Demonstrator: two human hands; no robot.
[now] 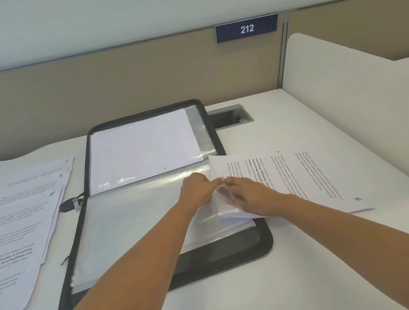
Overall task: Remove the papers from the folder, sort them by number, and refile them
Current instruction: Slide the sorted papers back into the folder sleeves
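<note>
A black zip folder [86,227] lies open on the white desk, with clear plastic sleeves [133,219] inside and a blank white sheet [143,148] in its far half. My left hand [198,189] pinches the right edge of the top sleeve. My right hand [250,195] grips a printed paper marked 5 [309,178] at the sleeve's mouth. Most of that paper lies on the desk to the folder's right. Several numbered printed papers [14,228] are spread to the left of the folder.
A tan partition with a blue sign reading 212 [247,28] stands behind the desk. A cable opening [231,117] sits just beyond the folder. A white divider panel [351,104] bounds the right side.
</note>
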